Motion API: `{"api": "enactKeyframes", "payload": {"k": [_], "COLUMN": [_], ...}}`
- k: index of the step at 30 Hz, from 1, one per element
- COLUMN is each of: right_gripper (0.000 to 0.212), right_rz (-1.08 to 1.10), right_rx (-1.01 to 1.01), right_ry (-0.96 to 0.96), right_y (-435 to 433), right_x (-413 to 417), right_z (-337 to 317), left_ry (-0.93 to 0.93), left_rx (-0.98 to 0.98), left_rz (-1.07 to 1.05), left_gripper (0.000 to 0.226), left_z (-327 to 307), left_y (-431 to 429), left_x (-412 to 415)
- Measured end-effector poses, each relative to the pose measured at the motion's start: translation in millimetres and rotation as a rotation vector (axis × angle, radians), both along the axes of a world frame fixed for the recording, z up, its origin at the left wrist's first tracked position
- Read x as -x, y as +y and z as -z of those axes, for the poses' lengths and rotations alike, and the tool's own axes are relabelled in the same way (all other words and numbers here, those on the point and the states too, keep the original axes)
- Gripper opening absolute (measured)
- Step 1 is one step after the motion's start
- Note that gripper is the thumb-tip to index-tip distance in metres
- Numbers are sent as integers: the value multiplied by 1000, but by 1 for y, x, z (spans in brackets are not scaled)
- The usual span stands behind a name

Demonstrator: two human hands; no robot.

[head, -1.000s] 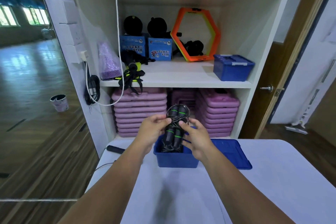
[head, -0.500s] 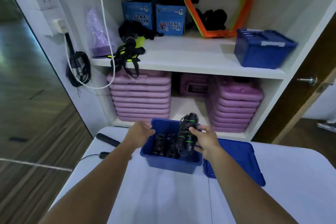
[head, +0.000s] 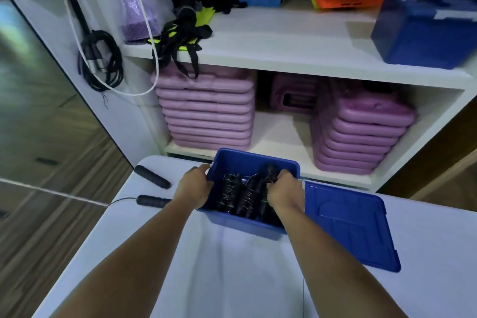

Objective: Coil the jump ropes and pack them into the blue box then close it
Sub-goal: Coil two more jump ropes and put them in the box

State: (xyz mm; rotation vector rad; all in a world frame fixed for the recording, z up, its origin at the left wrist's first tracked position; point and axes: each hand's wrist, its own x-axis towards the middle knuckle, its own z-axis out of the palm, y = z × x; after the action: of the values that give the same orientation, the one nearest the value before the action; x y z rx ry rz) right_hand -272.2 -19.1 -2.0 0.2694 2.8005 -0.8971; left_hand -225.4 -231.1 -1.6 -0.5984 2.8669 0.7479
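Note:
An open blue box (head: pixel 254 161) stands on the white table near its far edge. Two coiled black jump ropes (head: pixel 238 195) lie inside it. My right hand (head: pixel 282 192) is down in the box's right side, fingers curled round a third coiled rope with black handles. My left hand (head: pixel 195 186) grips the box's left rim. The blue lid (head: pixel 351 224) lies flat on the table just right of the box. An uncoiled rope with two black handles (head: pixel 152 190) lies on the table to the left.
A white shelf unit (head: pixel 296 51) stands right behind the table, holding purple stacked mats (head: pixel 206 113), another closed blue box (head: pixel 426 31), blue cartons and black straps. Cables (head: pixel 100 59) hang at the left. The table's left edge drops to a wooden floor.
The rope bundle, held up in both hands a second ago, has gone down into the box with my right hand. My left hand moved to the box's rim. The view tilted downward.

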Motion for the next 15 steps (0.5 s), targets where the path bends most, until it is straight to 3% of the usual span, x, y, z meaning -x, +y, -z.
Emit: {"api": "enactKeyframes", "payload": {"k": [4, 15], "right_gripper": [31, 33], "right_rz": [-78, -281], "right_rx": [-154, -376], "right_ry": [9, -167], "right_y": [-10, -11], "right_x": [-2, -4], "right_z": [14, 19], "left_ry": [6, 9], "left_rx": [15, 54], "left_rz": [6, 38], "left_gripper": [32, 36], "left_z": [0, 8], "left_y": [-3, -5], "left_x": [3, 3]}}
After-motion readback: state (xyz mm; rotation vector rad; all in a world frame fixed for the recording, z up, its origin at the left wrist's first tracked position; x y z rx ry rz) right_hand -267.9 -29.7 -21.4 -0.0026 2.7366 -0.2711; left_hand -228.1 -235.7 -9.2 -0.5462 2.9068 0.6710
